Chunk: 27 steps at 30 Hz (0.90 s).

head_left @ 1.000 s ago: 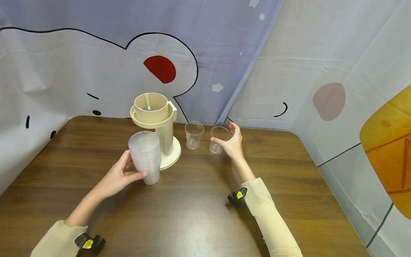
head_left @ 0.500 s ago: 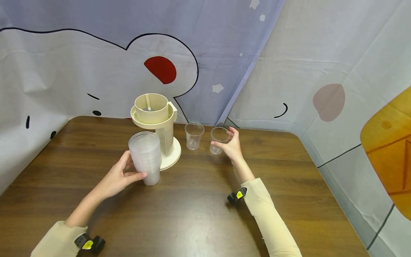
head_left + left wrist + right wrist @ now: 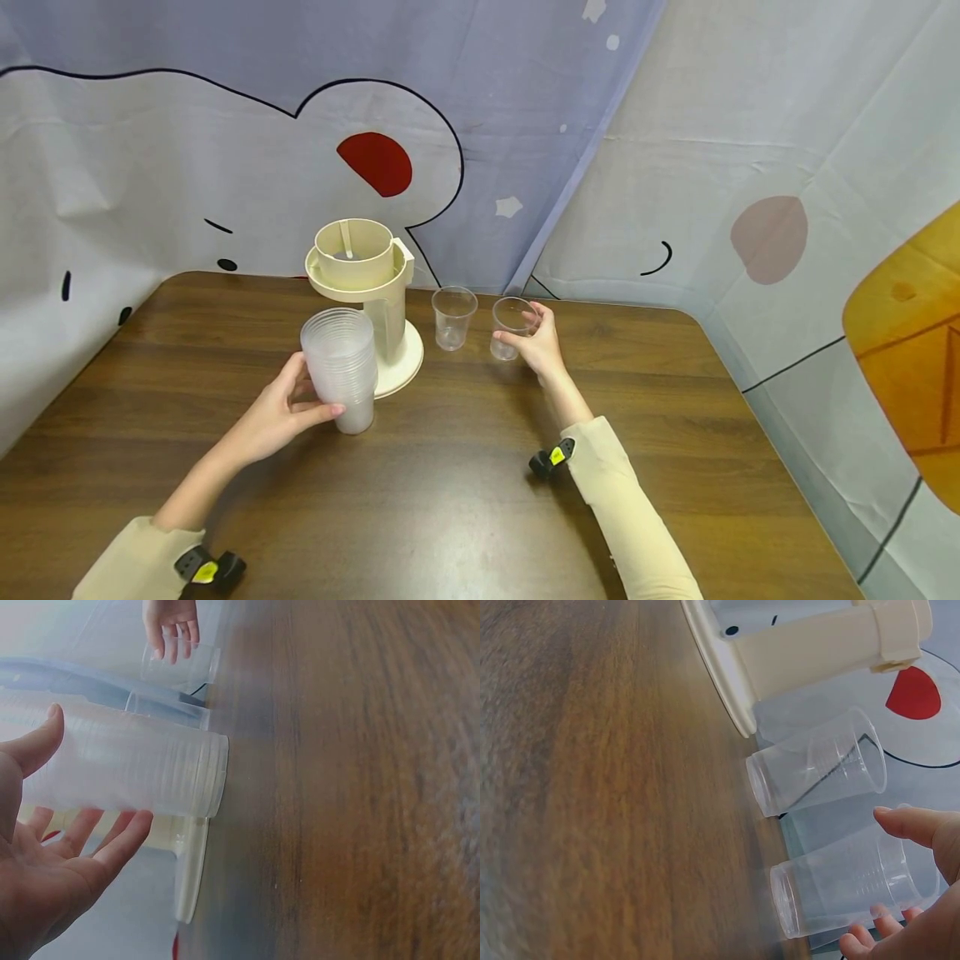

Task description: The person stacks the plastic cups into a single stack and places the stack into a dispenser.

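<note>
A tall stack of clear plastic cups (image 3: 341,358) stands on the table in front of the cream-coloured stand. My left hand (image 3: 273,412) holds it from the left, thumb along the near side and fingers behind. In the left wrist view, the fingers (image 3: 124,836) lie against the stack's side. A single clear plastic cup (image 3: 504,346) stands upright at the back of the table. My right hand (image 3: 542,343) curls round it from the right, thumb in front and fingers behind, near the rim. Another clear plastic cup (image 3: 452,321) stands upright to its left.
The cream stand (image 3: 386,321) has a round base and a ring-shaped holder on top, close behind the stack. A patterned cloth (image 3: 465,125) hangs behind the brown wooden table (image 3: 465,500) and along its right side.
My right hand's fingers have drawn in round the single cup from a more spread pose. The left hand and the stack show no visible movement.
</note>
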### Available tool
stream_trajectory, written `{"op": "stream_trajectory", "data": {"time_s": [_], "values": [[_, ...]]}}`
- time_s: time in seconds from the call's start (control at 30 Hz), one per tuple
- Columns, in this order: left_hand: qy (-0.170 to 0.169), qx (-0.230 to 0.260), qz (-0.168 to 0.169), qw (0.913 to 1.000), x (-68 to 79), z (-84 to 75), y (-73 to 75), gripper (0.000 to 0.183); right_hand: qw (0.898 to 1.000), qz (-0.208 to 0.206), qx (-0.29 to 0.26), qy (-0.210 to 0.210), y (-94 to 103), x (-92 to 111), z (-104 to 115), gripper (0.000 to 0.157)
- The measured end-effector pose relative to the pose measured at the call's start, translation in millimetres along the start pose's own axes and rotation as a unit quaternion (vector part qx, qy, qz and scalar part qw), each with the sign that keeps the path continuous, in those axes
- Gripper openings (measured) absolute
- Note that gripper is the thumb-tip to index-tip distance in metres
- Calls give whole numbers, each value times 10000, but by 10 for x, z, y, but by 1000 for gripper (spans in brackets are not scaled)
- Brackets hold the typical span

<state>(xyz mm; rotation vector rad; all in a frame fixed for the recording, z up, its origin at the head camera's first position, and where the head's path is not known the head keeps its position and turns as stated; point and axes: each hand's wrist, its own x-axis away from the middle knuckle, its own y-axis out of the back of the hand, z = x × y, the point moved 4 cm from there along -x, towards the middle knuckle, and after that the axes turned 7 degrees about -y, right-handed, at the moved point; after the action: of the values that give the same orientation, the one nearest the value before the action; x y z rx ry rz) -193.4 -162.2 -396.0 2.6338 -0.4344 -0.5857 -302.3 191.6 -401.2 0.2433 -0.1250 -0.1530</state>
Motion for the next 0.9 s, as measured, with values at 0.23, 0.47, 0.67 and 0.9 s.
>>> {"op": "stream_trajectory", "data": {"time_s": [0.23,0.47,0.67,0.9], "values": [[-16,17,-7,10000,1,2,-4,70,10000,17,23,90,-4,0,-11,82],[-57,93,-7,9999,1,-8,-2,71,9997,-16,-117,197,-2,22,4,78],[-52,47,-6,10000,0,-4,-5,72,9995,-43,-171,258,-5,39,15,76],[10,-24,15,10000,0,14,-2,72,9994,156,-97,305,-41,148,127,76]]}}
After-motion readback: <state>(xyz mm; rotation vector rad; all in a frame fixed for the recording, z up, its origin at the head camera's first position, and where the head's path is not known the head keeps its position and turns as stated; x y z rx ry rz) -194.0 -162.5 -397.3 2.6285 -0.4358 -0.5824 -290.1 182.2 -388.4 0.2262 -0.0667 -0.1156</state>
